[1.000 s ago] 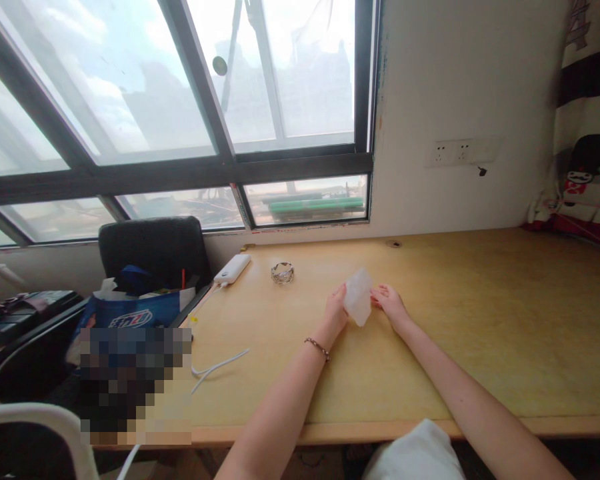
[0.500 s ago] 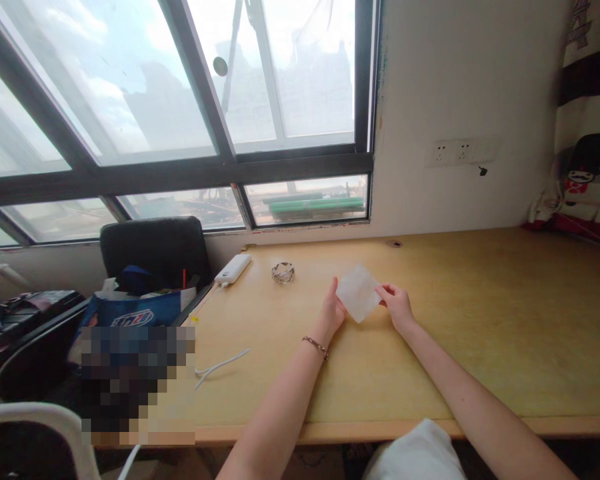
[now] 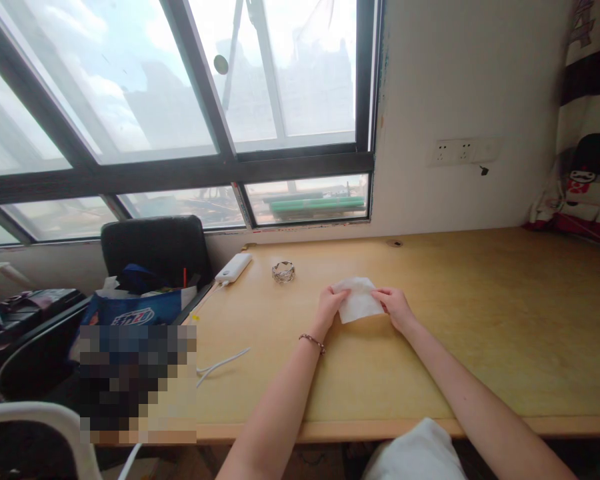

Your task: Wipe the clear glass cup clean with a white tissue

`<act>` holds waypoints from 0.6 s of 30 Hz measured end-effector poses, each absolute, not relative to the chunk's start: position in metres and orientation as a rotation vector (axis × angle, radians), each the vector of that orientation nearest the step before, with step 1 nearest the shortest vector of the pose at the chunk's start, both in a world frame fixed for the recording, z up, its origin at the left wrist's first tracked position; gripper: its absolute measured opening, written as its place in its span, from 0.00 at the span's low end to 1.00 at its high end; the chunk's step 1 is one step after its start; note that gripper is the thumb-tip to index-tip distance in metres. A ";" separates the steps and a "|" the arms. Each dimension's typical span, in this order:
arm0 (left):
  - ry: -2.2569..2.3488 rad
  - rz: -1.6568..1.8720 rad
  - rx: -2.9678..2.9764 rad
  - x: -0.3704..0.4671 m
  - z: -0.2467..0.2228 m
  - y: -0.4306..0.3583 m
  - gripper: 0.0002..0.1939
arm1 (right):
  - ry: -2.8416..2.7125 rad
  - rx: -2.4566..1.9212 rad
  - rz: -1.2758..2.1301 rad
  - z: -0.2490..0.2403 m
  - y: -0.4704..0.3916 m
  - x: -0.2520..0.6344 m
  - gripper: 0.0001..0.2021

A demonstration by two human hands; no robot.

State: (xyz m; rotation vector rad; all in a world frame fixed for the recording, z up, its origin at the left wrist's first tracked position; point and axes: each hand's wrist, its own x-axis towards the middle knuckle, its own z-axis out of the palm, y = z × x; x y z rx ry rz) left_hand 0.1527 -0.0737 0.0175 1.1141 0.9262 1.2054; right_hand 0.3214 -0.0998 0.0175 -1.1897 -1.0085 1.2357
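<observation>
A small white sheet point(image 3: 361, 301), thin like tissue, is stretched between my two hands just above the wooden table point(image 3: 260, 393). My left hand point(image 3: 331, 305) pinches its left side, the thumb lying on top. On the opposite side, my right hand point(image 3: 394, 307) grips the edge between thumb and fingers. To the left of my hands, an openwork silvery ring-shaped object point(image 3: 283, 272), like a bracelet, rests on the table. Whether the sheet has one layer or more I cannot tell.
A white power bank point(image 3: 233, 268) with a cable lies at the table's left edge. Another white cable point(image 3: 223, 361) lies nearer me. Left of the table stands a black chair point(image 3: 155, 250) with a blue bag point(image 3: 130, 320). A window and wall sockets point(image 3: 453, 152) are behind.
The sheet has turned from a diamond position to lying more squarely between my hands. My left thumb has come down onto it, and its near edge has swung toward the left.
</observation>
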 end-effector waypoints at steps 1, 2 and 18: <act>0.945 1.233 1.095 0.150 0.019 -0.073 0.16 | -1.008 -1.225 1.185 0.017 -0.099 0.322 0.11; 0.953 1.260 1.073 0.148 0.020 -0.072 0.16 | -1.007 -1.251 1.154 0.017 -0.098 0.323 0.10; 1.116 1.420 1.008 0.124 0.015 -0.055 0.15 | -1.129 -1.370 0.936 0.006 -0.090 0.329 0.14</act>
